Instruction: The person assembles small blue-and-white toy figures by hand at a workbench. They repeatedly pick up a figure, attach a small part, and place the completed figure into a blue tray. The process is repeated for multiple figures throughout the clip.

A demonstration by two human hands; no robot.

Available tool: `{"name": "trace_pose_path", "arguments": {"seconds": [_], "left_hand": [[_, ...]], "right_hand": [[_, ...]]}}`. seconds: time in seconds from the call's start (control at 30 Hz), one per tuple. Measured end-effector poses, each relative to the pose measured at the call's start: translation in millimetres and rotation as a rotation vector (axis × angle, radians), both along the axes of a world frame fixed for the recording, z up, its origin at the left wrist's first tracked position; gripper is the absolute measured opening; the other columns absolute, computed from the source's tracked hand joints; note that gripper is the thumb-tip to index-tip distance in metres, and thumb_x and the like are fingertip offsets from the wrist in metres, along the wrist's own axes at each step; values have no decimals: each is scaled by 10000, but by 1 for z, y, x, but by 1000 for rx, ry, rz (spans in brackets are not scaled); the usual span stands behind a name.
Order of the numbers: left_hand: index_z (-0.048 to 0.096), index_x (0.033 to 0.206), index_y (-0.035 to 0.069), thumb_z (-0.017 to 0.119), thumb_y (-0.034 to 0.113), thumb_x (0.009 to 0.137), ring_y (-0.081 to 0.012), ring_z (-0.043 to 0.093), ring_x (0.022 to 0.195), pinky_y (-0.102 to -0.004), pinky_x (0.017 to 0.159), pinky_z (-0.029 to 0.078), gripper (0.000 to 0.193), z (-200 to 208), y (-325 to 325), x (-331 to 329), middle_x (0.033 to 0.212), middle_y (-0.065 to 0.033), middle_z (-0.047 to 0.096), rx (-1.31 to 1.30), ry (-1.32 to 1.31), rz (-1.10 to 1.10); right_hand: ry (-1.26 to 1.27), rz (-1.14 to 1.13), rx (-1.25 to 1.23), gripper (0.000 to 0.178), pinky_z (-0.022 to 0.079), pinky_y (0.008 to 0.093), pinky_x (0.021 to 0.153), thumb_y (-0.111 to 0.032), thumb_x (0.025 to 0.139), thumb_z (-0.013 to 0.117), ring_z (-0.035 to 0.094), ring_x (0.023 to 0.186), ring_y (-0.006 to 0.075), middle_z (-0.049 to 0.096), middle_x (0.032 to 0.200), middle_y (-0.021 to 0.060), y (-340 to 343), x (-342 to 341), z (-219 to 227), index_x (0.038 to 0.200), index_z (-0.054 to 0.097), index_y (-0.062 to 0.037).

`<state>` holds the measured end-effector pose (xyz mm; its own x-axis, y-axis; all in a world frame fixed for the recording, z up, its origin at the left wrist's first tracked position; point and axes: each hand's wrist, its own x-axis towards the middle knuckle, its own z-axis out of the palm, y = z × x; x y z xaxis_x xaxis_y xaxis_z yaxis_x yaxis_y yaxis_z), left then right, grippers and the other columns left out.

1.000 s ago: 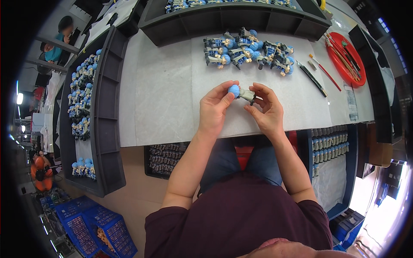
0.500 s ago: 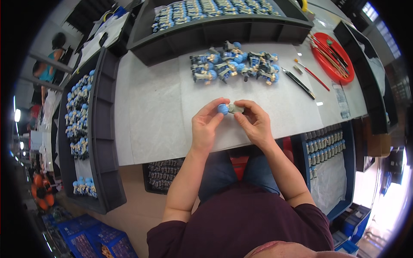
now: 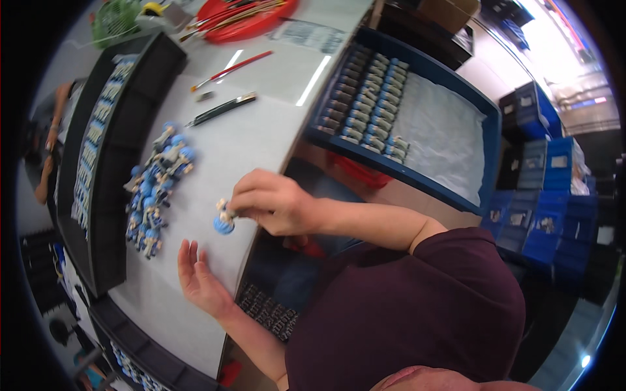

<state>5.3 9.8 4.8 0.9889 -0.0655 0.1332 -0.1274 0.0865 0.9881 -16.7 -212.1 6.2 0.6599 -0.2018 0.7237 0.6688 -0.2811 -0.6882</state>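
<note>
A small figurine [image 3: 223, 218] with a light blue head is pinched in the fingers of my right hand [image 3: 274, 201], over the table's edge side. Its head points down toward my left hand, and its body is partly hidden by my fingers. My left hand [image 3: 203, 281] is above the white table with fingers apart and nothing in it. Beyond both hands, a cluster of blue-haired figurines [image 3: 153, 189] lies on the table.
A blue crate [image 3: 486, 130] to the right holds rows of figurines on a white sheet. A dark crate [image 3: 120, 189] stands beyond the cluster. A craft knife [image 3: 225, 109], a red-handled paintbrush [image 3: 235, 70] and a red tray [image 3: 215, 13] with brushes lie on the table.
The view has swung round toward the blue crate on the right. My left hand has let go of the figurine and opened; my right hand now holds it alone.
</note>
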Motion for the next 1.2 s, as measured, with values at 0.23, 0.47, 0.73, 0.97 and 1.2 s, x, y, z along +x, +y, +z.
{"name": "trace_pose_path", "arguments": {"seconds": [0.23, 0.47, 0.73, 0.97, 1.2], "left_hand": [[537, 1107, -51, 495, -4, 865, -171, 545, 978, -284, 901, 416, 250, 1, -3, 3, 1109, -118, 571, 141, 93, 58], [529, 1113, -59, 470, -7, 889, -144, 549, 947, -238, 862, 448, 238, -3, -4, 3, 1114, -117, 560, 223, 74, 74], [539, 1102, -60, 490, -22, 872, -146, 558, 935, -237, 853, 450, 239, -6, -7, 2, 1082, -113, 577, 281, 91, 103], [611, 1006, -15, 579, -30, 809, -104, 574, 863, -221, 800, 451, 201, -11, 2, 7, 977, -53, 617, 240, 16, 60], [622, 1002, 17, 596, -22, 779, -140, 583, 890, -250, 796, 462, 228, 17, 0, 8, 1004, -61, 611, 350, 10, -91]], "right_hand": [[489, -984, 125, 208, 524, 278, 715, 0, 710, 635, 622, 799, 196, 624, 875, 113, -213, -106, -85, 917, 631, -15], [997, -1016, -162, 241, 500, 323, 712, -31, 665, 638, 623, 775, 237, 630, 862, 131, -277, -168, -188, 905, 646, -39], [1025, -921, -230, 228, 479, 363, 745, -110, 690, 666, 609, 826, 305, 634, 861, 153, -287, -161, -227, 908, 640, -50], [794, -903, -33, 336, 483, 250, 754, -93, 832, 605, 585, 874, 153, 604, 999, 114, -253, -133, -159, 1149, 530, -13], [334, -14, 226, 229, 477, 233, 753, 70, 826, 543, 581, 859, 129, 589, 966, 89, -34, -9, -8, 1051, 535, 32]]}}
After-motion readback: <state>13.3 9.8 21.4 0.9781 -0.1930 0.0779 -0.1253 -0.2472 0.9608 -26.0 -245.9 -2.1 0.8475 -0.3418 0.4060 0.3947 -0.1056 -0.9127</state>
